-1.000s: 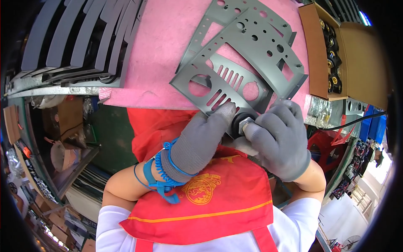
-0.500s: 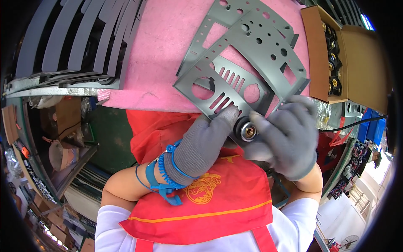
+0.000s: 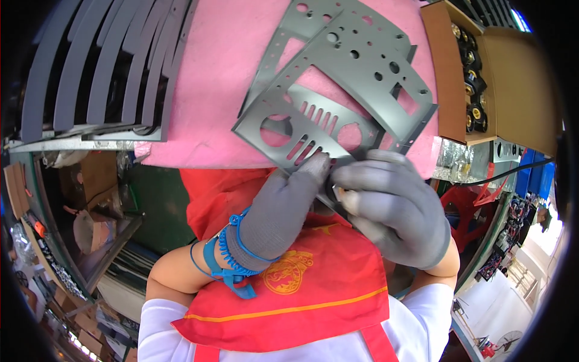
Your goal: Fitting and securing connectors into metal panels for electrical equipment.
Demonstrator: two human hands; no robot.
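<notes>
My left hand [image 3: 280,205], in a grey knit glove, is closed on the near edge of a grey sheet-metal panel [image 3: 344,66], thumb on top beside the slots. The panel has round holes, slots and a large cut-out, and it lies tilted over a second, similar panel [image 3: 289,24]. At its near corner my gloved right hand [image 3: 398,208] has its fingers curled round a round black part [image 3: 330,192]. Those fingers hide most of that part, so how it sits against the panel cannot be made out. A blue coiled wrist strap [image 3: 232,247] circles my left wrist.
Pink padding [image 3: 211,102] covers the bench. Stacked dark grey metal pieces [image 3: 108,66] stand at the left. At the right, an open cardboard box [image 3: 446,78] holds several black round parts with brass centres. A black cable [image 3: 512,173] runs below it.
My right fingers have closed over the round part, hiding its metal ring and brass centre that showed before. In the picture, panels and bench have shifted slightly left and up.
</notes>
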